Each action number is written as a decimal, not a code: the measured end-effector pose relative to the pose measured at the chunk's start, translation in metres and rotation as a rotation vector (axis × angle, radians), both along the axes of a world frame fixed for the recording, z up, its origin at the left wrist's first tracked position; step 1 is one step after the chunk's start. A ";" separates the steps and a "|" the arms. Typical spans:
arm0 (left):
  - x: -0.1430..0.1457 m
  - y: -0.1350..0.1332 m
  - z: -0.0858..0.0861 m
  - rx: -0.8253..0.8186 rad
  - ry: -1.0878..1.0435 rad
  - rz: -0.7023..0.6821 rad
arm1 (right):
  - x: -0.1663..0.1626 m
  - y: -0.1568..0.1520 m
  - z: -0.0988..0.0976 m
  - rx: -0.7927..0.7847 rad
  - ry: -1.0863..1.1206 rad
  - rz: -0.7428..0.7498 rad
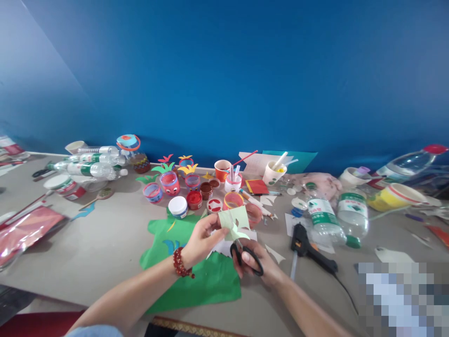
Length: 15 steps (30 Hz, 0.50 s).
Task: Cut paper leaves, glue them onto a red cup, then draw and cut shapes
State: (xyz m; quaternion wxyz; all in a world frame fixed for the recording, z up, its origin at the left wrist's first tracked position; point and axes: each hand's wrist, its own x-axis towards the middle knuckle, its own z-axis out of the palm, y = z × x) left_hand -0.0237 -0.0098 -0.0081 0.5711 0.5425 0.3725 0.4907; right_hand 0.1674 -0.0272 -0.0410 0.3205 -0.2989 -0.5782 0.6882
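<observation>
My left hand (206,238) pinches a pale green piece of paper (241,216) that has a leaf-like shape partly cut out of it. In my right hand (257,262) is a pair of black-handled scissors (260,267), fingers through the loops, its blades up against the paper. Both hands are above a green felt sheet (206,285), on which blue cut scraps (171,247) and white paper offcuts (224,247) lie. Just behind stand small decorated cups with paper leaves, such as a red one with eyes (170,183), and paint jars (194,200).
A black glue gun (310,248) with its cord lies to the right, near plastic bottles (324,217) and a yellow paper cup (396,196). More bottles (93,169) are stacked at left, beyond a shiny red packet (31,229). A blue wall (224,79) closes the back.
</observation>
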 end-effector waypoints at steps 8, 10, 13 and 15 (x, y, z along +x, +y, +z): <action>0.003 -0.002 0.005 0.000 -0.043 -0.002 | -0.004 -0.005 0.004 -0.016 -0.018 -0.033; 0.002 -0.002 0.003 0.016 -0.027 0.002 | -0.005 -0.006 0.004 -0.016 -0.018 -0.036; 0.001 -0.002 0.001 0.042 -0.011 -0.002 | -0.005 -0.007 0.004 -0.030 -0.012 -0.034; 0.001 -0.002 0.002 0.039 -0.020 -0.009 | -0.006 -0.007 0.004 -0.033 -0.014 -0.032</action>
